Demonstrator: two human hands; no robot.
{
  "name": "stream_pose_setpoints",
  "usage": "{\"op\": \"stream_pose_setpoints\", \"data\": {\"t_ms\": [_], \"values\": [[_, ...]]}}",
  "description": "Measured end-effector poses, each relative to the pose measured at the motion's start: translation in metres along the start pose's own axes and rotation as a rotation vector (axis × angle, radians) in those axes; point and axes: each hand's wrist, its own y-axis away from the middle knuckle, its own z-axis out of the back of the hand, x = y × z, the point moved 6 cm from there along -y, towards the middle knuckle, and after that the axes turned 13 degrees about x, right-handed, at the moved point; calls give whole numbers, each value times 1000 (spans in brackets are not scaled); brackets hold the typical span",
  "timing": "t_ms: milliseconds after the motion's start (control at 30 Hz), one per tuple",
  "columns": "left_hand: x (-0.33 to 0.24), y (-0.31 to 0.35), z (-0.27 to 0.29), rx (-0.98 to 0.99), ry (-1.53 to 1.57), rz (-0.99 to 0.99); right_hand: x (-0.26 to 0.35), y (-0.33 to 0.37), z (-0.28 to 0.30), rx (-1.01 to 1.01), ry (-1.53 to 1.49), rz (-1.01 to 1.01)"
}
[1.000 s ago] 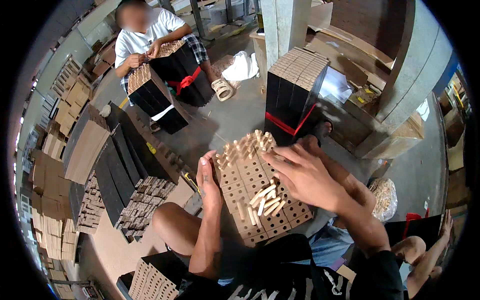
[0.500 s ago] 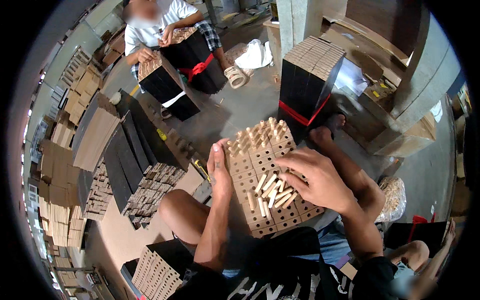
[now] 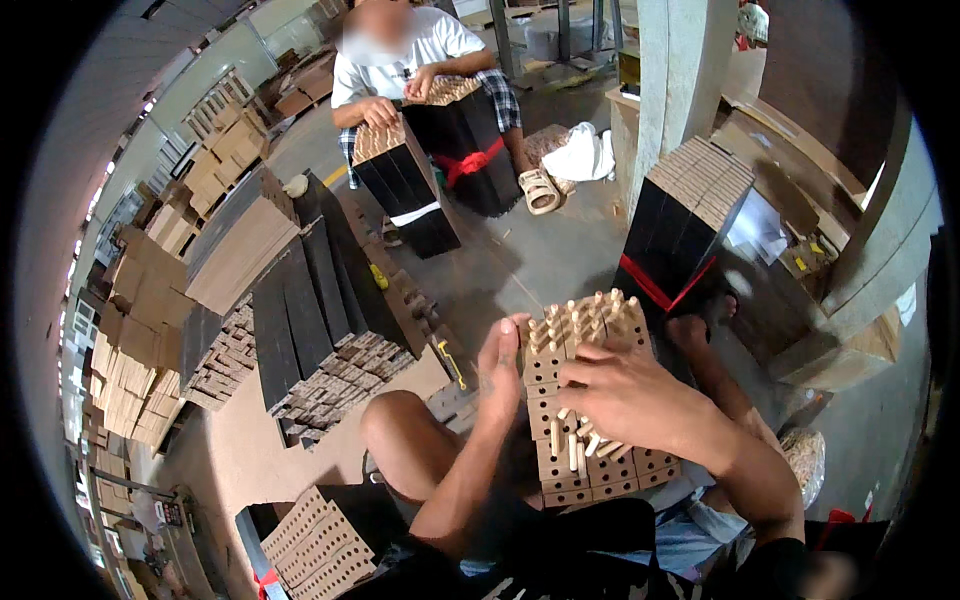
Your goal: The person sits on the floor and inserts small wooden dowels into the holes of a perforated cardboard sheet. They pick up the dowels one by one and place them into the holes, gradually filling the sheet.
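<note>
Far left, stacks of pale wooden pieces (image 3: pixel 135 330) crowd the wall, and just right of them dark flat panels (image 3: pixel 310 300) lean over a heap of small blocks (image 3: pixel 335 370), leaving only a strip of bare floor (image 3: pixel 255 460) below. A perforated board stack (image 3: pixel 310 540) sits at the lower edge beside the person's bent knee (image 3: pixel 395 430).

The left hand (image 3: pixel 498 368) stands flat and upright, fingers together, pressed against the left edge of the pegged block bundle (image 3: pixel 585 400), which rests on the person's lap at centre. Its top face is a grid of holes, with short wooden dowels (image 3: pixel 590 318) standing up along the far edge and a few loose ones lying near the middle. The right hand (image 3: pixel 630 400) lies spread over that face, fingers curled onto the loose dowels; whether it pinches one I cannot tell, since the fingertips are hidden.

Beyond the bundle, open concrete floor (image 3: pixel 540 260) runs toward another seated person (image 3: pixel 420 60) working on a dark bundle with a red band (image 3: pixel 470 150). To the right, a second black bundle tied in red (image 3: pixel 680 230) stands close to the far edge of the lap bundle, beside a concrete pillar (image 3: pixel 680 70) and cardboard boxes (image 3: pixel 800 240).
</note>
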Motion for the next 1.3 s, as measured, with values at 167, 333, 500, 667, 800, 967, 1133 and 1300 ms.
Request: {"op": "stream_pose_setpoints", "data": {"t_ms": [167, 333, 500, 667, 800, 967, 1133, 1300], "values": [[0, -2, 1, -35, -16, 1, -2, 4, 1, -22, -36, 69], [-2, -2, 0, -33, -52, -9, -8, 0, -6, 26, -36, 45], [-5, -1, -4, -32, -42, 0, -38, 22, 15, -367, -419, -167], [-6, 2, -5, -57, -101, -59, -80, 67, -1, -757, -774, -393], [-13, 1, -7, -56, -75, -89, -86, 75, -7, -813, -1057, -412], [-12, 0, -6, -30, -133, -17, -91, 75, -27, -852, -1170, -402], [-8, -1, -5, -52, -134, 25, -87, 67, -37, -883, -1178, -379], [-9, 0, -5, -46, -148, 54, -78, 62, -38, -973, -1249, -372]]}}
